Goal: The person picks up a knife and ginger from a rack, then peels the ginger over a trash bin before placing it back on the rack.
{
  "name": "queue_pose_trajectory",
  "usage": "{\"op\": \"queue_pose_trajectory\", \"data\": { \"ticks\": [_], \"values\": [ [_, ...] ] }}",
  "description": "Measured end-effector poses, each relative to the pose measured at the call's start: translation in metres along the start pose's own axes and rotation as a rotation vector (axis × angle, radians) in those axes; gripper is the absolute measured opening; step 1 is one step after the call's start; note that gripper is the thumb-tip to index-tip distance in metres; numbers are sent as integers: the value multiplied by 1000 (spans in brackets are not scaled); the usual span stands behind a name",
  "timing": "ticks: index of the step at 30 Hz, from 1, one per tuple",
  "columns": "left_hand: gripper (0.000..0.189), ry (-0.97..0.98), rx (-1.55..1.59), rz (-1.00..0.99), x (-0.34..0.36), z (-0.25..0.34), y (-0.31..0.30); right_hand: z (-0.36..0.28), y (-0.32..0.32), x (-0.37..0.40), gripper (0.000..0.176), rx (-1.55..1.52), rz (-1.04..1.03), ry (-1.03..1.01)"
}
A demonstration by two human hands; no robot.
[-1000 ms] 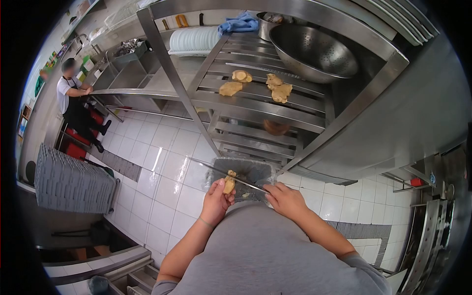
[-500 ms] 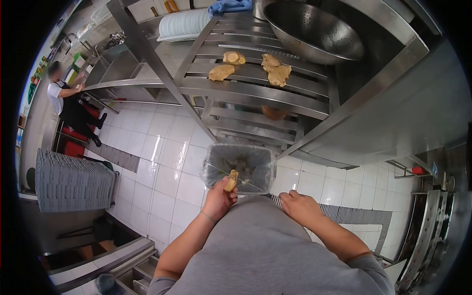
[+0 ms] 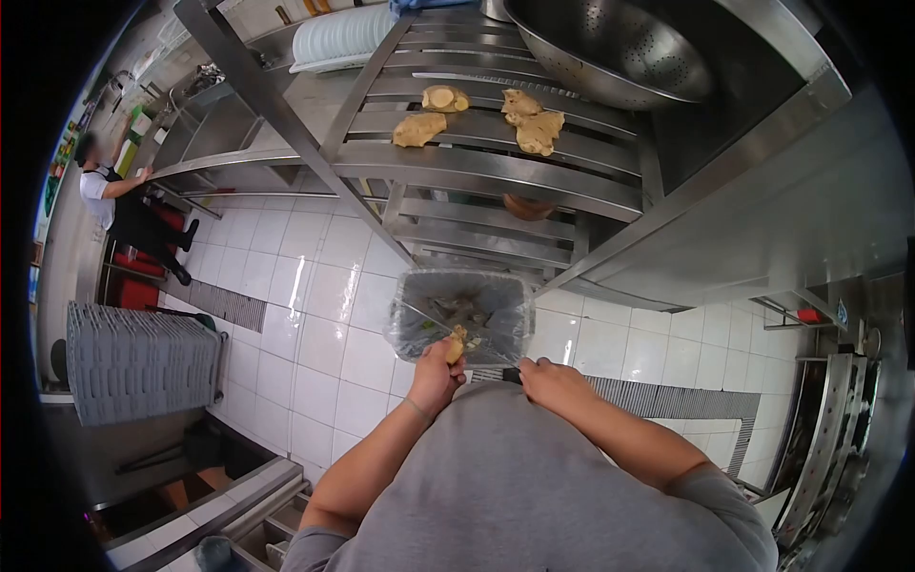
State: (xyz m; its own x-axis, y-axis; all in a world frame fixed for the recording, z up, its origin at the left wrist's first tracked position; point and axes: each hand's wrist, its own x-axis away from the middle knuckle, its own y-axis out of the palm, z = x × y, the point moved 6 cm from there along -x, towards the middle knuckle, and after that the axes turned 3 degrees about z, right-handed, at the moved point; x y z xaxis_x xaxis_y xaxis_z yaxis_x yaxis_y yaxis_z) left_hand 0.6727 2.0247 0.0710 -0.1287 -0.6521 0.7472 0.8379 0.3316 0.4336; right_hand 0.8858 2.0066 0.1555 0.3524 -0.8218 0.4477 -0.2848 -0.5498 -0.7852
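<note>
Over the lined bin, my left hand (image 3: 438, 378) is closed round a piece of ginger (image 3: 457, 343) with its tip sticking up. My right hand (image 3: 556, 383) is closed at the bin's near right edge. From it a thin straight line, which looks like a knife (image 3: 493, 353) seen edge-on, runs to the ginger. The grey bin (image 3: 524, 315) has a clear plastic liner and holds dark scraps. Beyond it, on a slatted steel shelf (image 3: 486, 172), lie several more ginger pieces (image 3: 419, 130).
A large steel colander (image 3: 610, 57) sits at the back right of the shelf, and a rack of white plates (image 3: 338, 43) at the back left. Stacked grey crates (image 3: 143, 362) stand at left. A person in a dark apron (image 3: 138, 214) is at the far-left sink. White tiles cover the floor.
My right hand has moved left, closer to my left hand and the bin. The ginger has shifted slightly. The view has tilted a little, and the far person's arms have moved.
</note>
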Motion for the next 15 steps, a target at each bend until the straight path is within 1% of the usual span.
{"op": "queue_pose_trajectory", "data": {
  "ticks": [4, 6, 8, 10, 12, 14, 15],
  "values": [
    [20, 46, -33, 84, -7, 4, 1, -14, 14, -41, 23, -36, 23, 0],
    [20, 71, -41, 119, -8, 7, -4, -27, 16, -58, 23, -46, 70, -49],
    [20, 125, -76, 132, -10, 10, -9, -35, 18, -72, 24, -64, 54, -70],
    [20, 120, -84, 130, -14, 8, -12, -38, 17, -75, 25, -78, 40, -89],
    [20, 121, -87, 130, -19, 9, -15, -43, 11, -75, 25, -68, 88, -110],
    [20, 211, -39, 145, -25, 19, -19, -33, 8, -63, 26, -41, 61, -100],
    [20, 214, -42, 146, -26, 22, -19, -29, 10, -59, 26, -14, 29, -82]
  ]
}}
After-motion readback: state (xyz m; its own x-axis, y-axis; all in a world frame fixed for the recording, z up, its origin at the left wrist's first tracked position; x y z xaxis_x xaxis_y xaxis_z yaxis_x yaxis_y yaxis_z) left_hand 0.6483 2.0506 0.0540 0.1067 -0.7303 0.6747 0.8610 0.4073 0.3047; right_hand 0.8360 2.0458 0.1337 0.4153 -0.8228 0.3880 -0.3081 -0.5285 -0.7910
